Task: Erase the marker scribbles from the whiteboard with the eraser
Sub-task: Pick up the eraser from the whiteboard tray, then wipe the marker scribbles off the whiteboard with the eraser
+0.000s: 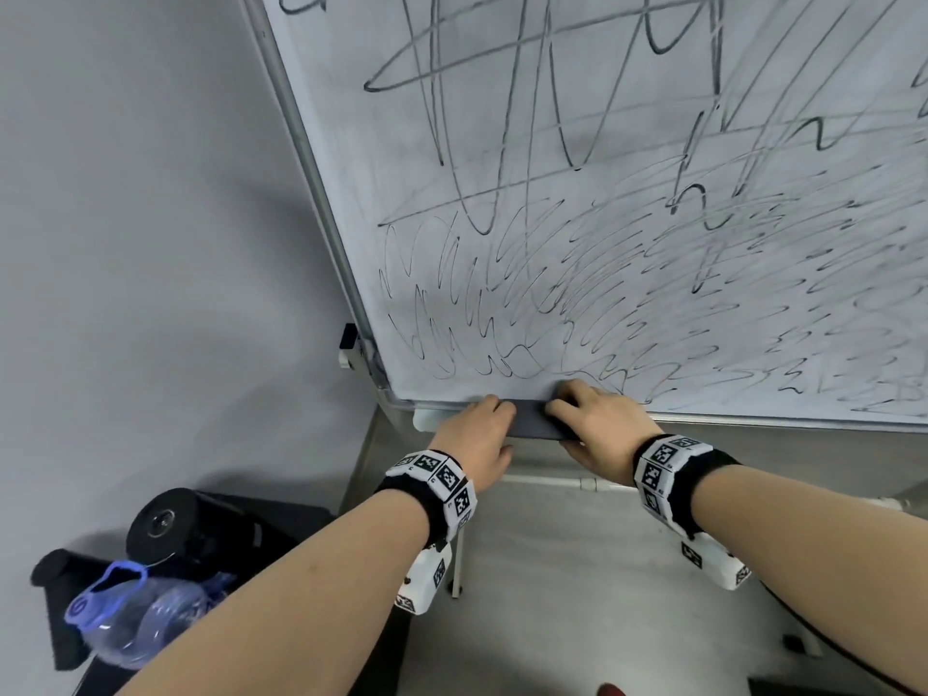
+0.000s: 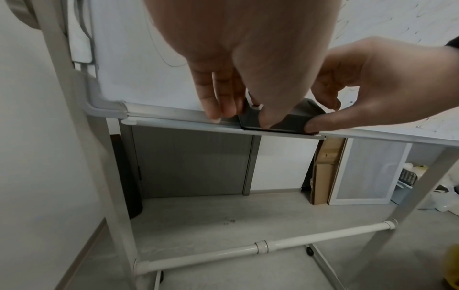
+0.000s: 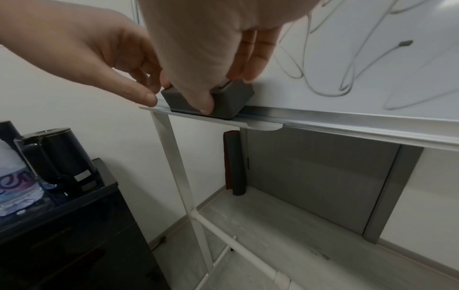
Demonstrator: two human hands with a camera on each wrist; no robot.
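Note:
A whiteboard on a stand carries dense black marker scribbles over most of its face. A dark grey eraser sits on the ledge tray at the board's lower left corner. My left hand holds the eraser's left end, its fingers curled at the top edge. My right hand grips the right part, with the thumb on the front face and the fingers behind, against the board. The eraser lies flat on the tray.
A pale wall stands to the left. Below left is a black cabinet with a kettle and a water bottle. The stand's legs and white crossbar sit under the board. Cardboard leans behind it.

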